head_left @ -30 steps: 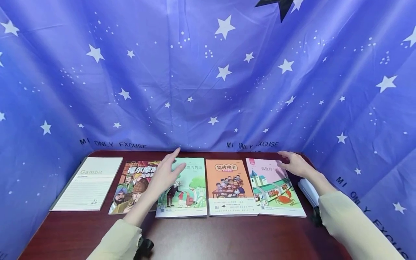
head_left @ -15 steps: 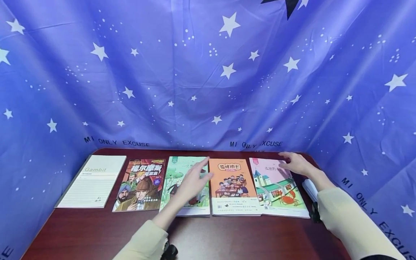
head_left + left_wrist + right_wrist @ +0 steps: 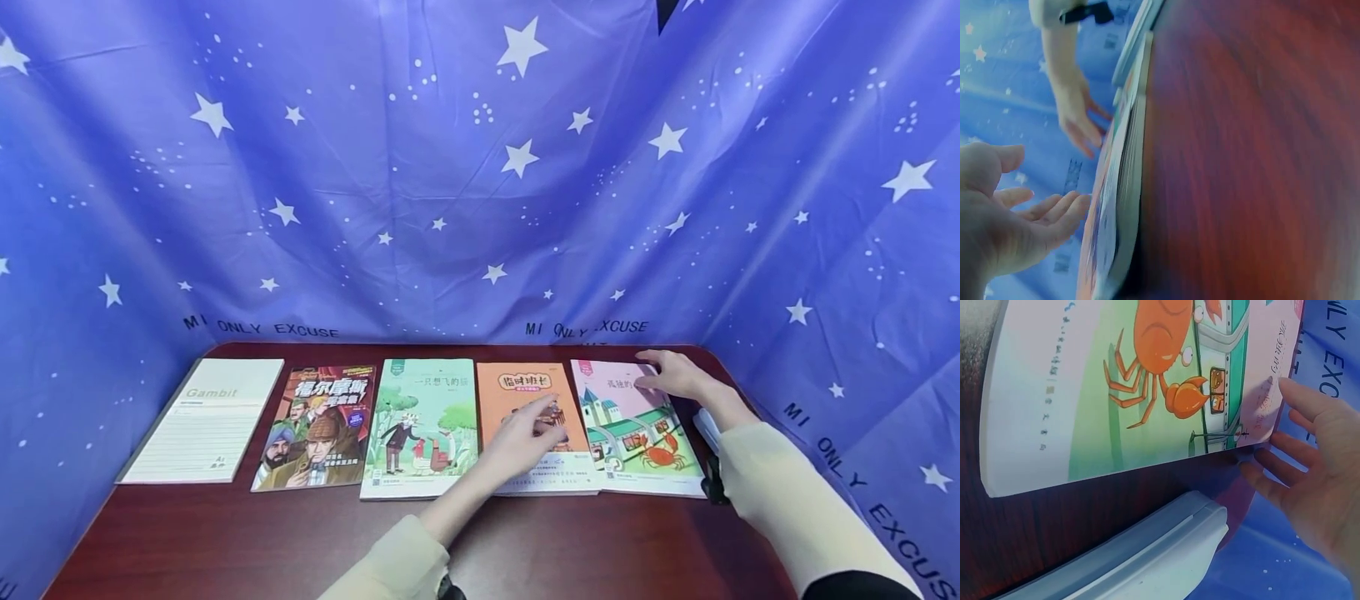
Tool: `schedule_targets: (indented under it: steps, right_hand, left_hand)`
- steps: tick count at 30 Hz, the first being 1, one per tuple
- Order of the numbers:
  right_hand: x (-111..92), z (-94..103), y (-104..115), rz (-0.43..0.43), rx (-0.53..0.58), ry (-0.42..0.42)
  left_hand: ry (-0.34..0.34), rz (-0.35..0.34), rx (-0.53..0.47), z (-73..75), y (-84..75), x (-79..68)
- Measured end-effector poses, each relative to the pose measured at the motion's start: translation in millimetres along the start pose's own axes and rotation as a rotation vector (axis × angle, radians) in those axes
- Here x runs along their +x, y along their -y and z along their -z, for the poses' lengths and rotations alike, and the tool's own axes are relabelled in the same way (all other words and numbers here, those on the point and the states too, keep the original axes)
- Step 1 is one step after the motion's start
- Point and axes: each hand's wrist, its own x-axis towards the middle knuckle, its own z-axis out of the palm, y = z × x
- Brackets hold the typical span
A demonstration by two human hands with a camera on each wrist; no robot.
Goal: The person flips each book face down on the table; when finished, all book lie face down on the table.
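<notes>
My left hand hovers over the lower half of an orange book, palm down with fingers loosely bent. Seen from the left wrist, that hand has spread fingers and nothing in it, close beside the books' page edges. At the top right corner of a pink and green book with a crab on its cover is my right hand. In the right wrist view its thumb lies at the cover's edge, and the other fingers extend loosely around the corner.
Left of the orange book lie a green book, a detective comic book and a white Gambit notebook, in a row on the dark red table. A pale rounded object lies right of the crab book. Starry blue cloth encloses the table.
My left hand has moved right, from between the comic and green books, across the green book, to the orange one. The right hand stays at the crab book's corner.
</notes>
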Motion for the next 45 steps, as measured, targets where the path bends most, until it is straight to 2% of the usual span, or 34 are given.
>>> schedule_targets:
  steps: [6,12,22,28,33,45]
  right_hand:
    - [3,-0.3,1,-0.033,-0.013,0.036]
    - [4,2.1,1,-0.053,-0.017,0.063]
    - [6,2.7,-3,-0.036,-0.028,0.105]
    - [9,2.4,-4,-0.014,-0.033,0.104]
    - [11,2.7,-3,-0.003,-0.026,0.111]
    - [9,5.3,-2,-0.021,-0.033,0.106]
  left_hand:
    - [0.024,0.064,-0.128,-33.1,-12.7,0.2]
    - [0.003,0.132,-0.255,-52.2,-22.7,-2.5]
    - [-0.054,0.23,-0.307,-70.5,-37.6,-4.1]
    - [-0.084,0.225,-0.379,-79.2,-42.5,-1.8]
    - [-0.123,0.215,-0.358,-82.0,-44.8,1.3]
    - [-0.18,0.282,-0.377,-86.2,-48.9,5.8]
